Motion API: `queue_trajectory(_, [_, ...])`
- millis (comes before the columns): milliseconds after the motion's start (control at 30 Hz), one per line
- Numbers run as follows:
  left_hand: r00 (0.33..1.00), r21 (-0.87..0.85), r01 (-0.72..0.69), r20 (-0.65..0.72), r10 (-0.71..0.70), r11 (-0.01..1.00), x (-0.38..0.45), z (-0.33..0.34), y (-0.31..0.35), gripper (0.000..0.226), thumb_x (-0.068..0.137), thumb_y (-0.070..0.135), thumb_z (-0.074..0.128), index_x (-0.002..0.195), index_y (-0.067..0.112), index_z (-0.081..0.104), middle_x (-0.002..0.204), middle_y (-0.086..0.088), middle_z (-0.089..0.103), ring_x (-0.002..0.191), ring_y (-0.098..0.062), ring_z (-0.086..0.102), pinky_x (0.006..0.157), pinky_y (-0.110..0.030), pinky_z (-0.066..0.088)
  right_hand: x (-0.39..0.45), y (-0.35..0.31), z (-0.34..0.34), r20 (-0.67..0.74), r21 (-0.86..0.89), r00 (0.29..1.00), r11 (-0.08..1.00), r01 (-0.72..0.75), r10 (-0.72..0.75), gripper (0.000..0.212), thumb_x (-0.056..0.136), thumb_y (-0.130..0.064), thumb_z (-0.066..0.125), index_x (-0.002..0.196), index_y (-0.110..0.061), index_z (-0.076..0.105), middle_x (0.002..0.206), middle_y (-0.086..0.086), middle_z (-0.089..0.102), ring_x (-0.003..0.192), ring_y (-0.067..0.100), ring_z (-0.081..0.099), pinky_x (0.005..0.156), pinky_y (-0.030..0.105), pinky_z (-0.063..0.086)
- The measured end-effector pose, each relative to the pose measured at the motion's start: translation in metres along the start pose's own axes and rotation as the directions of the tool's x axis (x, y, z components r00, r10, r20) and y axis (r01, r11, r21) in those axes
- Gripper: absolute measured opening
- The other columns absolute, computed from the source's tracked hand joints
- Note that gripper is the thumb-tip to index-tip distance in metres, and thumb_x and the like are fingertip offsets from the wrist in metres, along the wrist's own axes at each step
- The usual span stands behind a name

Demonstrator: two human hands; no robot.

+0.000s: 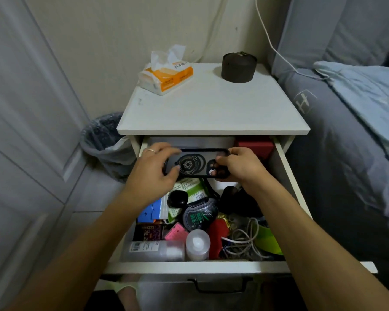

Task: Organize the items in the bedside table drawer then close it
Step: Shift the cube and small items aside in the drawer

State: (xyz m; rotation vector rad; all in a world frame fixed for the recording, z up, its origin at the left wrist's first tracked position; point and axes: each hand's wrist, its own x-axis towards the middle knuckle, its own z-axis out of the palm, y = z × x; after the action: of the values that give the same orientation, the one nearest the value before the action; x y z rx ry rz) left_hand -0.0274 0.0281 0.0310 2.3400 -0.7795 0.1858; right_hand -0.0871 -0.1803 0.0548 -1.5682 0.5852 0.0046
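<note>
Both hands, left hand [154, 167] and right hand [238, 166], grip a dark phone case [198, 163] by its ends, long axis crosswise, over the open drawer's [198, 267] back. Clutter below: bottles [157, 251], cables [243, 240], red box [255, 145].

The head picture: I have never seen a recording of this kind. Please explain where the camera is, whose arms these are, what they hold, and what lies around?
The camera is worn on a person's head and looks down, so the arms are that person's own. No machine is here. The left hand and right hand both grip a dark phone case over the open drawer. The drawer holds many loose things, among them a tangled cable and a clear bottle. On the bedside table stand a tissue pack and a dark round container.
</note>
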Motion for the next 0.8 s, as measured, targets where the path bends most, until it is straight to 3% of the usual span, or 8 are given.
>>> queue_trajectory(133, [0.996, -0.033, -0.054, 0.064, 0.056, 0.998, 0.005, -0.001, 0.006, 0.030, 0.089, 0.030, 0.065, 0.118, 0.021, 0.065, 0.131, -0.003, 0.056, 0.126, -0.021, 0.048, 0.107, -0.039, 0.040, 0.001, -0.007, 0.003, 0.128, -0.043, 0.989, 0.996, 0.082, -0.075, 0.012, 0.095, -0.005, 0.056, 0.101, -0.009, 0.065, 0.078, 0.009, 0.065, 0.060, 0.023, 0.060, 0.061, 0.034, 0.058])
queue_trajectory(300, [0.979, -0.245, 0.173, 0.150, -0.139, 0.954, 0.011, -0.011, 0.019, 0.027, 0.089, 0.015, 0.069, 0.107, 0.032, 0.057, 0.091, 0.005, 0.064, 0.074, -0.010, 0.064, 0.071, -0.028, 0.054, 0.001, -0.015, 0.006, 0.065, -0.007, 0.989, 0.991, 0.133, -0.132, 0.015, 0.094, -0.011, 0.061, 0.108, -0.014, 0.065, 0.079, 0.002, 0.064, 0.059, 0.014, 0.056, 0.043, 0.012, 0.044])
queue_trajectory(367, [0.928, -0.455, 0.372, 0.174, -0.329, 0.809, 0.013, -0.010, 0.026, 0.023, 0.089, 0.007, 0.068, 0.102, 0.024, 0.060, 0.084, -0.002, 0.068, 0.070, -0.023, 0.067, 0.068, -0.037, 0.057, 0.002, -0.010, 0.005, 0.032, 0.071, 0.999, 0.997, 0.041, -0.043, 0.019, 0.091, -0.018, 0.067, 0.106, -0.007, 0.062, 0.086, 0.005, 0.066, 0.070, 0.016, 0.065, 0.057, 0.024, 0.057])
queue_trajectory(467, [0.774, -0.641, 0.584, 0.254, -0.580, 0.498, 0.014, -0.002, 0.028, 0.018, 0.089, 0.000, 0.066, 0.091, 0.016, 0.060, 0.104, -0.019, 0.067, 0.079, -0.031, 0.071, 0.074, -0.046, 0.061, -0.006, 0.001, 0.006, 0.119, -0.009, 0.985, 0.992, -0.123, 0.123, 0.036, 0.086, -0.030, 0.073, 0.105, -0.002, 0.063, 0.102, 0.015, 0.068, 0.089, 0.028, 0.070, 0.064, 0.036, 0.060])
queue_trajectory(533, [0.736, -0.639, 0.627, 0.298, -0.608, 0.446, 0.013, 0.005, 0.025, 0.015, 0.089, 0.001, 0.066, 0.088, 0.014, 0.060, 0.109, -0.021, 0.064, 0.084, -0.032, 0.070, 0.071, -0.041, 0.061, -0.014, 0.006, 0.010, 0.254, -0.068, 0.949, 0.983, -0.173, 0.185, 0.031, 0.088, -0.027, 0.070, 0.104, -0.002, 0.064, 0.105, 0.019, 0.069, 0.090, 0.031, 0.072, 0.061, 0.033, 0.058])
queue_trajectory(634, [0.768, -0.588, 0.633, 0.395, -0.503, 0.504, 0.012, 0.003, 0.029, 0.008, 0.094, 0.011, 0.064, 0.087, 0.012, 0.065, 0.099, -0.014, 0.068, 0.079, -0.022, 0.071, 0.064, -0.032, 0.060, -0.016, 0.009, 0.013, 0.280, -0.068, 0.950, 0.990, -0.127, 0.141, 0.009, 0.095, -0.010, 0.058, 0.099, -0.003, 0.060, 0.095, 0.018, 0.069, 0.074, 0.025, 0.073, 0.057, 0.031, 0.059])
queue_trajectory(700, [0.819, -0.496, 0.569, 0.411, -0.399, 0.656, 0.012, -0.003, 0.027, 0.010, 0.097, 0.024, 0.060, 0.096, 0.017, 0.068, 0.088, -0.006, 0.070, 0.065, -0.015, 0.070, 0.063, -0.030, 0.059, -0.011, 0.010, 0.009, 0.202, -0.080, 0.972, 0.991, -0.108, 0.122, 0.011, 0.096, -0.005, 0.051, 0.101, -0.005, 0.061, 0.087, 0.014, 0.067, 0.064, 0.023, 0.068, 0.055, 0.030, 0.058])
queue_trajectory(800, [0.952, -0.230, 0.245, 0.241, -0.189, 0.942, 0.013, -0.009, 0.013, 0.021, 0.094, 0.022, 0.061, 0.113, 0.026, 0.067, 0.088, -0.002, 0.067, 0.066, -0.016, 0.063, 0.066, -0.035, 0.055, -0.005, 0.012, 0.002, 0.150, -0.117, 0.984, 0.990, -0.083, 0.100, 0.020, 0.098, -0.005, 0.047, 0.097, -0.015, 0.064, 0.078, 0.010, 0.065, 0.060, 0.022, 0.061, 0.055, 0.032, 0.057])
